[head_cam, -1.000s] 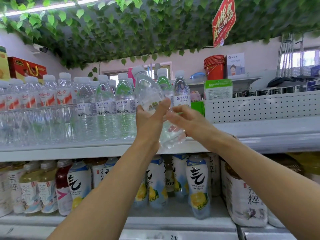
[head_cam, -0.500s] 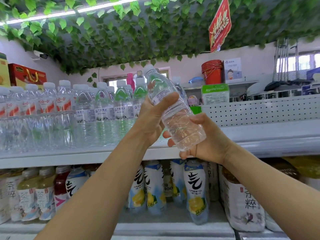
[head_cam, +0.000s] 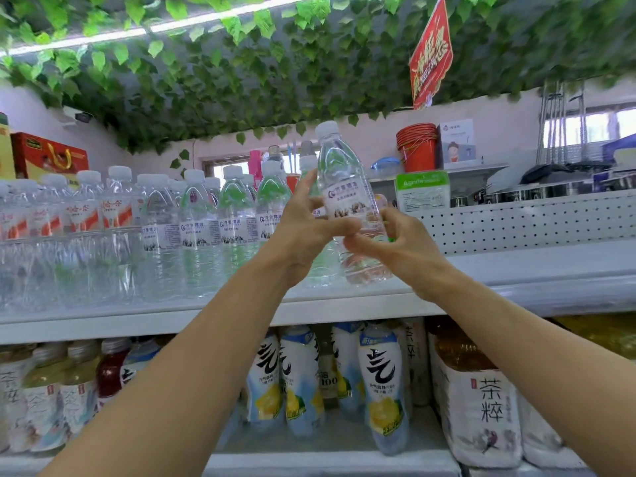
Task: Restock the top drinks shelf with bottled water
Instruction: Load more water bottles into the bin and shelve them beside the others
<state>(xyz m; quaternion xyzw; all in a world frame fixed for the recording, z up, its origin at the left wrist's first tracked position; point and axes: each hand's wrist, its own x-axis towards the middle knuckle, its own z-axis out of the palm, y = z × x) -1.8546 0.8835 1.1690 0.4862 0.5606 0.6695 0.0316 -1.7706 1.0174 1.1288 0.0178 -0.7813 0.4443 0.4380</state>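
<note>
Both hands grasp one bottle (head_cam: 347,204) — nearly upright, at the right end of the row (head_cam: 199,228) on the top shelf (head_cam: 344,309).
Left hand (head_cam: 303,232) pinches the label band, right hand (head_cam: 402,249) the lower body — probably heavy when full, thin-walled and slick, so the ribbed middle looks the safest hold.

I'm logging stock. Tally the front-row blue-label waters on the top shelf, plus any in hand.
Standing waters, in plain view: 4
Hidden water, standing partly behind the left hand: 1
Held bottle, gripped by left hand and right hand: 1
Total: 6
</note>
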